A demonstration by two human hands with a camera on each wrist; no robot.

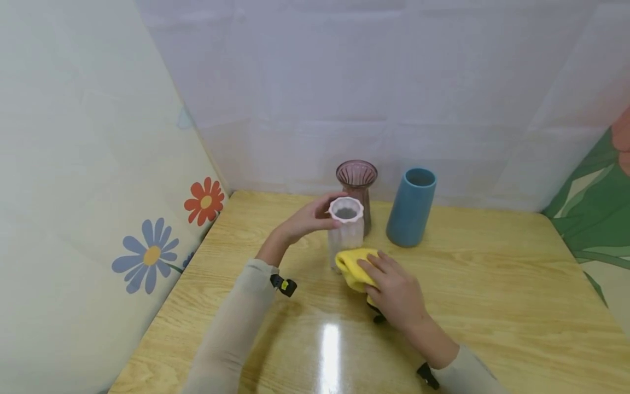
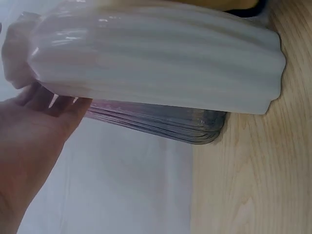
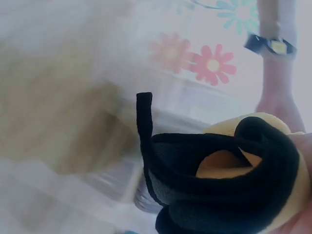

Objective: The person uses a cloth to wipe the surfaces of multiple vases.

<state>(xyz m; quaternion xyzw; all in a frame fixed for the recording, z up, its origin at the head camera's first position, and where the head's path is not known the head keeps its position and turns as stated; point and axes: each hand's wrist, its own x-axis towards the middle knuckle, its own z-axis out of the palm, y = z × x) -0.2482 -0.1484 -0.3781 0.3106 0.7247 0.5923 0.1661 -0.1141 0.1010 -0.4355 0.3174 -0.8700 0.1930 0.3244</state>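
A white ribbed vase (image 1: 346, 236) with a scalloped rim stands on the table. My left hand (image 1: 309, 220) grips it just below the rim, thumb at the near side and fingers behind. The left wrist view shows the fluted body of the vase (image 2: 161, 58) down to its base on the wood. In my right hand (image 1: 397, 291) is a folded yellow cloth (image 1: 355, 267), held in front of the vase's lower right side; whether it touches is unclear. Black edging and a black loop on the cloth (image 3: 219, 209) show in the right wrist view.
Behind the white vase stands a purple glass vase (image 1: 358, 180) with a flared mouth. To its right is a blue tapered vase (image 1: 411, 210). The wooden table (image 1: 492, 290) meets a pale backdrop at its far edge, and a flower-printed sheet hangs at the left.
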